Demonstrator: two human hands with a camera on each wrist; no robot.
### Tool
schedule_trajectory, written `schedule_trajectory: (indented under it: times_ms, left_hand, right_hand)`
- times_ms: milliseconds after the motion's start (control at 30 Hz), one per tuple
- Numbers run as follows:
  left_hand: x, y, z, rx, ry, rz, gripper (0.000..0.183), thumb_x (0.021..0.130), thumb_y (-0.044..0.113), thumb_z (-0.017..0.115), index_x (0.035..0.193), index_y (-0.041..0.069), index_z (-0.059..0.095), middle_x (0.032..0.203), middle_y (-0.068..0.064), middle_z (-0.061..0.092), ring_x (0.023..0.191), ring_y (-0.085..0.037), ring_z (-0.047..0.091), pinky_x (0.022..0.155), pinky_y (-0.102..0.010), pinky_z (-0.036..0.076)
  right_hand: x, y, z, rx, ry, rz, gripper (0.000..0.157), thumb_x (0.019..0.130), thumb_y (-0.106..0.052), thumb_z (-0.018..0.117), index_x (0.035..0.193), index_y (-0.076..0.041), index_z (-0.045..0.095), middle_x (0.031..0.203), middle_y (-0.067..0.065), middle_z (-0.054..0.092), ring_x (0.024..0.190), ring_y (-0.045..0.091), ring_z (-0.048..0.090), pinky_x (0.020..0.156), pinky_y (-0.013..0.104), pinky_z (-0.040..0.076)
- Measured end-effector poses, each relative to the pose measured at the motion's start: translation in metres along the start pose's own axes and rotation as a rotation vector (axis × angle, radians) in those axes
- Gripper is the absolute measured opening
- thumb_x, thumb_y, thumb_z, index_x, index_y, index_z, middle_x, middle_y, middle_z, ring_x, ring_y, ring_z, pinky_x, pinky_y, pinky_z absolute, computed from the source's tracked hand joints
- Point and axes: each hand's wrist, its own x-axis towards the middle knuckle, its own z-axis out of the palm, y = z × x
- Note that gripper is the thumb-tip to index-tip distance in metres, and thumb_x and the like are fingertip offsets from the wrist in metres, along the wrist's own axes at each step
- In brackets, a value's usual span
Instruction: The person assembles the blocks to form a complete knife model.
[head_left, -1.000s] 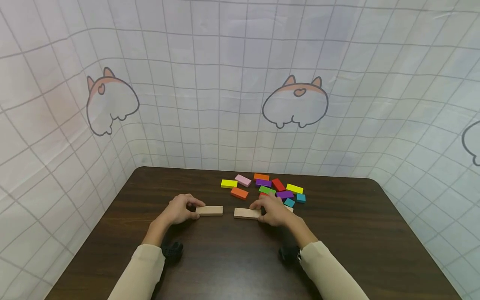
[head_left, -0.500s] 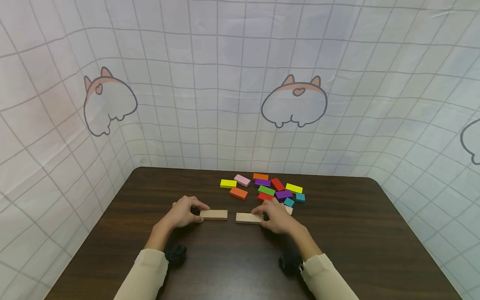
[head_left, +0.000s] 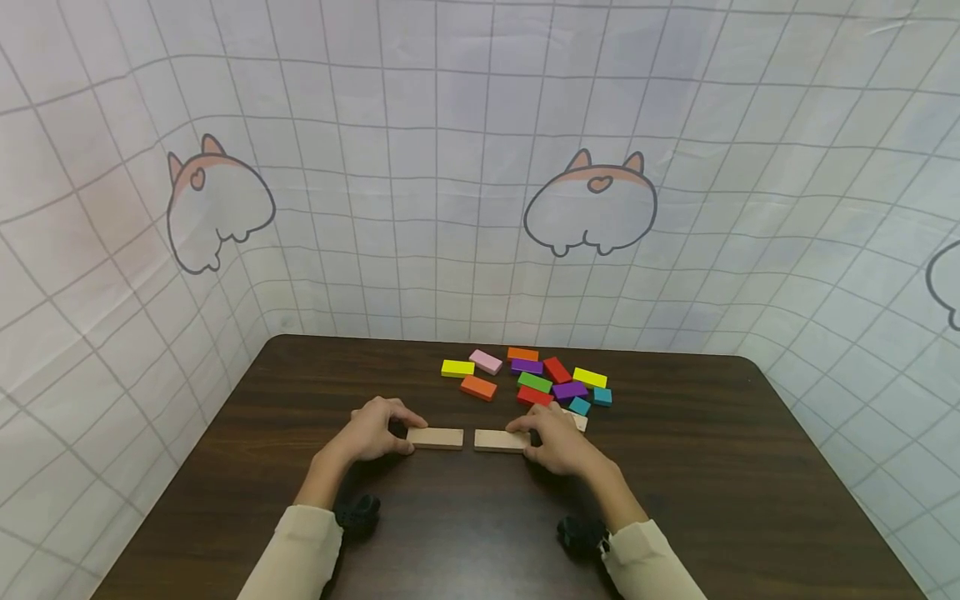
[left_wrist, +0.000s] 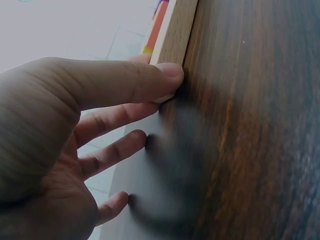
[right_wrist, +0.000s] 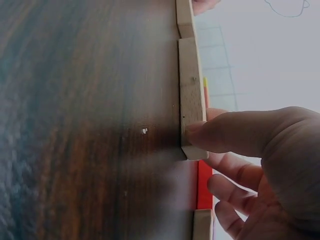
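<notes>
Two plain wooden blocks lie flat on the dark table, end to end with a narrow gap between them. My left hand (head_left: 372,430) pinches the outer end of the left wooden block (head_left: 438,438) between thumb and index finger; the left wrist view shows the thumb (left_wrist: 125,82) on the block's near side. On the other side, my right hand (head_left: 557,439) pinches the outer end of the right wooden block (head_left: 498,441). Its thumb (right_wrist: 235,131) presses the near face in the right wrist view, where the fingertips behind the block are partly hidden.
Several coloured blocks lie loosely behind, among them an orange block (head_left: 478,387), a green block (head_left: 535,382) and a red block (head_left: 536,397). Another plain wooden block (head_left: 577,422) lies partly behind the right hand. A white grid-patterned cloth (head_left: 465,250) stands around the table's far side.
Both wooden blocks have slid nearer to the person, the left one also to the right. The gap between them has narrowed. Both hands keep their pinch.
</notes>
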Motion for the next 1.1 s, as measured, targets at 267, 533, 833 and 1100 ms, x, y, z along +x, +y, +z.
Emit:
schedule_trajectory:
  times_ms: [267,533,833,1100]
  left_hand:
    - [0.0011,0.0017,0.0013,-0.009,0.007,-0.004,0.030,0.080,0.015,0.088,0.105,0.030,0.081,0.098,0.011,0.070,0.111,-0.025,0.059,0.105,-0.084,0.016]
    - [0.0027,0.0020,0.0027,-0.006,0.011,-0.007,0.031,0.079,0.015,0.089,0.105,0.031,0.082,0.099,0.012,0.070,0.113,-0.026,0.059,0.103,-0.087,0.015]
    - [0.0029,0.0016,0.0035,-0.002,0.012,-0.001,0.032,0.078,0.016,0.089,0.105,0.031,0.082,0.099,0.012,0.071,0.113,-0.027,0.059,0.102,-0.088,0.015]
    - [0.0041,-0.0001,0.0045,-0.007,0.013,-0.001,0.032,0.078,0.017,0.089,0.105,0.032,0.081,0.099,0.012,0.071,0.113,-0.026,0.058,0.103,-0.087,0.015]
  right_hand:
    - [0.0019,0.0000,0.0019,0.017,0.003,-0.017,0.034,0.088,-0.005,0.075,0.119,-0.019,0.076,0.103,0.002,0.061,0.095,0.019,0.042,0.083,0.041,0.034]
    - [0.0051,-0.0025,0.0037,0.053,-0.014,-0.016,0.035,0.089,-0.005,0.074,0.121,-0.019,0.075,0.102,0.001,0.060,0.100,0.020,0.047,0.090,0.047,0.037]
    - [0.0073,-0.0051,0.0055,0.051,-0.021,-0.018,0.034,0.090,-0.005,0.074,0.121,-0.018,0.075,0.106,0.002,0.062,0.101,0.020,0.045,0.087,0.043,0.035]
    - [0.0078,-0.0057,0.0057,0.055,-0.015,-0.025,0.034,0.090,-0.005,0.074,0.121,-0.018,0.075,0.104,0.002,0.061,0.097,0.020,0.044,0.084,0.042,0.033]
